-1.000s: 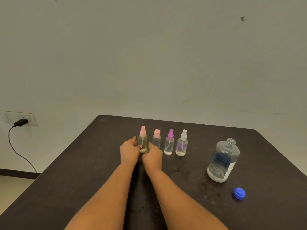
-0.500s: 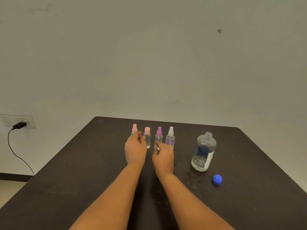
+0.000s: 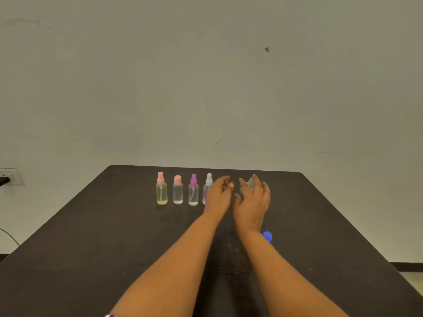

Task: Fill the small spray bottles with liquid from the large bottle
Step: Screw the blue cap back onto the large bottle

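Head view, left hand (image 3: 217, 197) loosely curled, empty, right hand (image 3: 253, 202) splayed before clear large bottle (image 3: 251, 184)

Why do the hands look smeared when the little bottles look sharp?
Head view: left hand and right hand are soft-edged, probably motion blur; the purple-capped spray bottle looks crisp; lighting is flat, with no glare on the dark table.
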`<state>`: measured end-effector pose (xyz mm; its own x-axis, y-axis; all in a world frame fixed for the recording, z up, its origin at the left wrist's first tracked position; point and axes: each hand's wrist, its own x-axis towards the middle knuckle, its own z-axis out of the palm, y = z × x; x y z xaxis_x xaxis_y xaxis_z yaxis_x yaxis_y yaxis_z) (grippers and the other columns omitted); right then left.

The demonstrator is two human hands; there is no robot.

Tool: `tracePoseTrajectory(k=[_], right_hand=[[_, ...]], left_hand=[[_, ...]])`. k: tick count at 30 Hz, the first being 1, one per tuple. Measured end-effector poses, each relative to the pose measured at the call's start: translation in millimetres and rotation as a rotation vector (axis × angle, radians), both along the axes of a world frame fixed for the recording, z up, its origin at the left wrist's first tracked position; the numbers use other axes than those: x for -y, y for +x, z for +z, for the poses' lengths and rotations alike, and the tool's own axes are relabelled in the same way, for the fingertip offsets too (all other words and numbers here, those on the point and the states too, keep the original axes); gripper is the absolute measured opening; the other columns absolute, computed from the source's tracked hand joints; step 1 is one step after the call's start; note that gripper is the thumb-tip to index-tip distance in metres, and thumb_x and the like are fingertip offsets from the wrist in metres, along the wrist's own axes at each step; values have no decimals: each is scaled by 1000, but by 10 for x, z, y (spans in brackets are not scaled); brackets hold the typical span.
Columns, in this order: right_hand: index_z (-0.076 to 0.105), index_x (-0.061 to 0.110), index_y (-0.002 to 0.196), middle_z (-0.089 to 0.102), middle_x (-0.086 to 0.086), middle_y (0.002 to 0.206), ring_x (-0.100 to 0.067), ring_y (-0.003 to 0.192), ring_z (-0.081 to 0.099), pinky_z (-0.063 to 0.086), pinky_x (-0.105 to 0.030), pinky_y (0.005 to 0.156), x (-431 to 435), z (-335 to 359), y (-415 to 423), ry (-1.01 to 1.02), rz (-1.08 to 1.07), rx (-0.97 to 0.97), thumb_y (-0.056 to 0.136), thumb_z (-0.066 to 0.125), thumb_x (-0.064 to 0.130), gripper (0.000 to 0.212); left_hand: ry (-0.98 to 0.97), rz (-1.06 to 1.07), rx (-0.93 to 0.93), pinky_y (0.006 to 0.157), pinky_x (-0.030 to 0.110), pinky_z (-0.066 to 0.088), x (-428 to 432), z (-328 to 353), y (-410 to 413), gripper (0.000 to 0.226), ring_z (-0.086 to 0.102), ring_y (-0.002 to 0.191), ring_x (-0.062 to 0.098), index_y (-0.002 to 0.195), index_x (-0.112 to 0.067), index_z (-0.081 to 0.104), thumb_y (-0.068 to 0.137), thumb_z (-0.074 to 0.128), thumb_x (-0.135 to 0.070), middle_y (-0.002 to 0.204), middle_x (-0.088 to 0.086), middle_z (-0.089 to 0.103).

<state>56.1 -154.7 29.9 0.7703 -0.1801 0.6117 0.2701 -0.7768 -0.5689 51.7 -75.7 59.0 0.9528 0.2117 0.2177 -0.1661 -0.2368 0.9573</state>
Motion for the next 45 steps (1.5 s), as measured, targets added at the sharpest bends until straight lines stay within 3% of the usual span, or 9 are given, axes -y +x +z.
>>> tracePoseTrajectory(k=[4, 7, 11, 15, 26, 34, 38, 41, 45], right_hand=[[54, 21, 130, 25, -1, 154, -33, 142, 12, 32, -38, 106, 178, -62, 22, 42, 124, -21, 92, 51, 5, 42], [49, 22, 134, 22, 1, 155, -29, 143, 16, 23, -25, 105, 224, -81, 36, 126, 189, -32, 94, 47, 3, 45], [51, 17, 133, 29, -3, 152, -28, 139, 27, 28, -31, 110, 239, -77, 72, 150, 228, -16, 90, 49, -2, 47], [53, 18, 131, 29, -1, 152, -29, 134, 35, 32, -26, 103, 187, -111, 72, 79, 238, -6, 88, 53, -3, 48], [59, 17, 126, 44, -7, 143, -31, 111, 52, 48, -31, 85, -54, -165, -173, -116, 245, 90, 80, 68, 9, 48], [55, 22, 130, 34, -5, 150, -31, 124, 46, 47, -36, 92, -35, -150, -216, -128, 301, 66, 85, 63, 11, 47], [54, 24, 130, 33, -10, 150, -32, 120, 49, 51, -40, 87, 25, -77, -252, -77, 286, 113, 90, 57, 22, 40], [51, 21, 133, 36, -14, 148, -32, 114, 50, 49, -36, 84, 132, -23, -278, -66, 245, 163, 93, 51, 27, 41], [52, 16, 131, 45, -13, 140, -28, 116, 47, 46, -31, 87, 367, -110, -219, -75, 198, 45, 92, 53, 20, 39]], left_hand=[[13, -99, -89, 106, 30, 38, 129, -98, 66, 44, 46, 127, 20, 137, -13, 42, 94, 47, -9, 141, 6, 45], [24, -150, -106, 107, 37, 40, 175, -115, 91, 48, 46, 128, 18, 138, -15, 42, 91, 50, -9, 141, 5, 47], [39, -155, -93, 106, 42, 42, 175, -91, 132, 50, 48, 127, 20, 137, -10, 44, 89, 54, -6, 138, 8, 51], [-3, -117, -93, 102, 44, 46, 28, -86, 130, 50, 51, 124, 21, 132, -7, 49, 84, 63, -3, 134, 9, 54], [-5, -120, -69, 92, 46, 53, -438, -165, -86, 46, 59, 115, 20, 126, -13, 58, 81, 69, -9, 122, 5, 63], [30, -127, -93, 98, 45, 49, -448, -129, -180, 53, 52, 124, 22, 132, -14, 51, 82, 68, -10, 132, 7, 57], [112, 33, 39, 106, 33, 41, -346, 10, -267, 54, 48, 127, 17, 136, -13, 46, 86, 65, -17, 137, 6, 52], [231, 199, 298, 99, 31, 47, -224, 101, -350, 38, 56, 111, 7, 125, -18, 57, 87, 63, -22, 125, -2, 60], [500, 50, 501, 87, 26, 49, 49, 171, -417, 21, 59, 98, 10, 109, -16, 65, 88, 59, -17, 107, -1, 65]])
